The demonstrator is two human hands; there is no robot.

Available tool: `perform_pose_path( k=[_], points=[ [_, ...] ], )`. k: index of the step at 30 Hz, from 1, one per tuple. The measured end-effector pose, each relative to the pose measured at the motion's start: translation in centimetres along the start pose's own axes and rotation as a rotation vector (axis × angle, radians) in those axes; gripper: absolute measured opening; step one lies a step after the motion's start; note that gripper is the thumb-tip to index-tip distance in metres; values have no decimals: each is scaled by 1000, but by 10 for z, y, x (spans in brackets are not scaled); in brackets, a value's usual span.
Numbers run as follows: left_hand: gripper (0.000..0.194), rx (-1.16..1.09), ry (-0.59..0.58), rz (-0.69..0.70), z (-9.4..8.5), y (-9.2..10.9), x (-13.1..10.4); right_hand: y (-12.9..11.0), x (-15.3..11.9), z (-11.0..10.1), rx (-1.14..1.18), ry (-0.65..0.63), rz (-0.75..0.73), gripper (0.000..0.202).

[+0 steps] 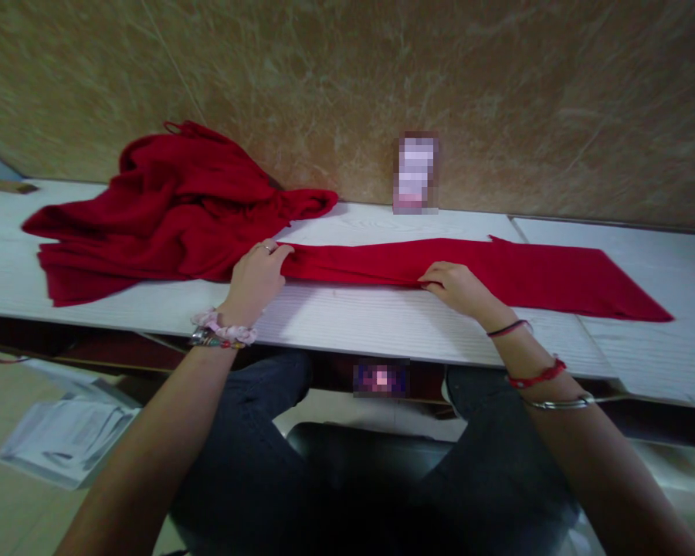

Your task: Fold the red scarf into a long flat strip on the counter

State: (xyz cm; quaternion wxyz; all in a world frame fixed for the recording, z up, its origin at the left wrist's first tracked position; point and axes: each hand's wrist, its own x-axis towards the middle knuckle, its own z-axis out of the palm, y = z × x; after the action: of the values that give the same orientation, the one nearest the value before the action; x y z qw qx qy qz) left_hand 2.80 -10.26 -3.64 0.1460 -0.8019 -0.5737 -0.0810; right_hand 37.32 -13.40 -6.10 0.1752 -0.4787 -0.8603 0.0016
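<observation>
A long piece of red cloth (533, 274) lies across the white tabletop. To the right it is laid out flat in a folded band; to the left it is bunched in a loose, wrinkled heap. My left hand (260, 274) grips the cloth where the heap runs into the narrow band, its thumb on the red fabric. Further right, my right hand (455, 287) pinches the near edge of the band between thumb and fingers. Between my hands the band looks fairly straight, with a crease along its near side. The undersides of my fingers are partly hidden.
A phone-like object (415, 171), blurred out, leans against the brown marbled wall (336, 93). The white tabletop (347, 324) is narrow, with a seam on the right. Below left stands a white box (72, 436) with papers. Under the edge is a dark shelf (324, 378).
</observation>
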Motion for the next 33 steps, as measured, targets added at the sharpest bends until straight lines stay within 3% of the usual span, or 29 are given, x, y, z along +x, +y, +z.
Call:
perform_pose_path(
  k=[3, 5, 9, 12, 15, 22, 26, 33],
  points=[
    [56, -57, -143, 217, 8, -17, 3, 1, 0, 0, -8, 4, -3, 25],
    [58, -74, -178, 302, 10, -30, 4, 1, -1, 0, -14, 1, -5, 25],
    [54, -46, -118, 296, 4, -52, 2, 1, 0, -1, -16, -1, -7, 24],
    [47, 22, -42, 228, -3, -56, -1, 2, 0, -1, -11, 1, -3, 23],
    [41, 35, -22, 237, -2, -45, 0, 1, -1, -1, 1, -1, -10, 22],
    [31, -180, 44, 492, 8, 6, 2, -10, -5, -4, 69, -5, -89, 28],
    [34, -181, 71, 575, 7, 29, 2, -16, -6, -6, 102, -35, -112, 27],
    [29, 21, -14, 474, 3, 25, 6, -14, -7, -5, 113, -44, -103, 24]
  ],
)
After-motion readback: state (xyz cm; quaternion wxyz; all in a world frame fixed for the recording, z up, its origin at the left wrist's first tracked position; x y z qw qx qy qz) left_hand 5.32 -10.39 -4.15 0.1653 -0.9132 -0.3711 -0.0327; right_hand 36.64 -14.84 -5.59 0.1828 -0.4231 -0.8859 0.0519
